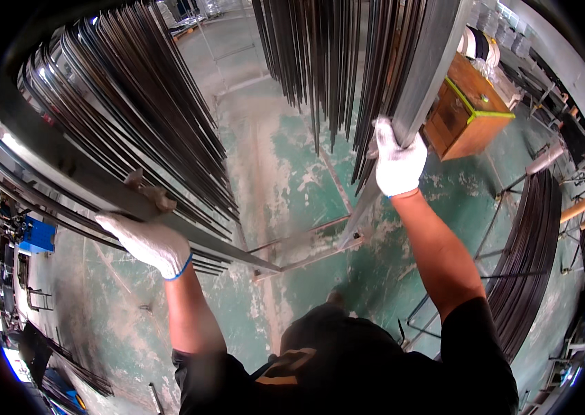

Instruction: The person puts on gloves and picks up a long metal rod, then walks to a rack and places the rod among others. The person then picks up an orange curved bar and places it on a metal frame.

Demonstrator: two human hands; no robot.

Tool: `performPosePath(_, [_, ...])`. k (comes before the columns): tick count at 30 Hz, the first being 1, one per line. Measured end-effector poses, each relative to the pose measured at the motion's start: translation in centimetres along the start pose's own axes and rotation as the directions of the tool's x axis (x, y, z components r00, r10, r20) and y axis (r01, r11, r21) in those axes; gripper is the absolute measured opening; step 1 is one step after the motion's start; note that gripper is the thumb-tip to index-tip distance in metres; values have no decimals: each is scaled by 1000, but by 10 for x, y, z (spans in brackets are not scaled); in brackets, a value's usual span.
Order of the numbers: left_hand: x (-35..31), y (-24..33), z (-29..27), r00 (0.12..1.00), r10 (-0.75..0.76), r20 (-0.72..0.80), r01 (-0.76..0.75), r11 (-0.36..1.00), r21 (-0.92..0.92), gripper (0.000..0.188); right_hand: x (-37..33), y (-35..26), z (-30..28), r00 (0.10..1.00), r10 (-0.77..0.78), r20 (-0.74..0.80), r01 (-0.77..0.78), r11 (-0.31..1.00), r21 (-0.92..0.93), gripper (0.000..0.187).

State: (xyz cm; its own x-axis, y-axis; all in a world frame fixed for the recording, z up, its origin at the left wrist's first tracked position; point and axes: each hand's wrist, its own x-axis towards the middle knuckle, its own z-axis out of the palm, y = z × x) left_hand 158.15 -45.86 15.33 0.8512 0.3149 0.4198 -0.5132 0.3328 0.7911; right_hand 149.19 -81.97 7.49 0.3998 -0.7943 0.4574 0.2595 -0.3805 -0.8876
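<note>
My left hand point(151, 243), in a white glove with a blue cuff edge, is closed around the left grey metal post point(92, 176) of a tall rack. Soiled, brownish glove fingers seem to show on the post's far side. My right hand point(400, 162), gloved in white too, grips the right grey post point(425, 76); some of its fingers are hidden behind the metal. Long, dark hooked rods point(147, 90) hang in a dense row beside the left post. More dark rods point(317, 62) hang at the middle and along the right post.
A low base bar point(310, 265) joins the posts near my feet on the worn green floor point(292, 173). At right stand a wooden cabinet point(469, 107) and another bundle of dark rods point(524, 263). A blue bin point(36, 235) is far left.
</note>
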Motion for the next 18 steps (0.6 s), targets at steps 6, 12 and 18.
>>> performPosePath(6, [27,-48,81,998,-56,-30,57,998,35,92,97,44,34,995,74,66,-78,995,59,27])
performPosePath(12, [70,-131,173,999,-29,-35,31,998,62,92,212,115,79,996,45,81,-43,999,-31,28])
performPosePath(18, [127,-219,256,997,-39,-74,45,995,85,100,323,173,127,992,-26,124,35,997,-74,29])
